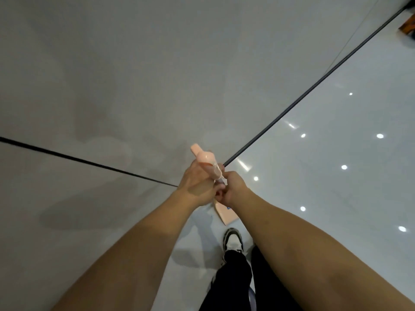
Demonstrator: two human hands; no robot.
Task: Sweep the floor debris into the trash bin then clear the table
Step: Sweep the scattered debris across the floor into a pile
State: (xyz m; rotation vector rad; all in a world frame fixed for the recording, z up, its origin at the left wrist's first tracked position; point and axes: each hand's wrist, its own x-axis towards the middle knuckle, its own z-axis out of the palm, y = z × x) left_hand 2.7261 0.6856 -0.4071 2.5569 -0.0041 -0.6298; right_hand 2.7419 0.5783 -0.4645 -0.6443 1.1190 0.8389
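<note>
Both of my hands meet at the middle of the view around a pale pink handle (pixel 206 158), whose tip sticks up above the fingers. My left hand (pixel 197 185) wraps the handle from the left. My right hand (pixel 233 189) closes on its lower part from the right. Below the hands, a flat pink piece (pixel 225 213) on the same tool rests near the floor, mostly hidden by my right forearm. I cannot tell whether it is a dustpan or a broom head. No debris and no trash bin are in sight.
Glossy grey floor tiles (pixel 112 75) fill the view, crossed by two dark grout lines (pixel 314 86). My foot in a black and white shoe (pixel 233 242) stands just under the hands. A brown object (pixel 407 28) sits at the far upper right corner.
</note>
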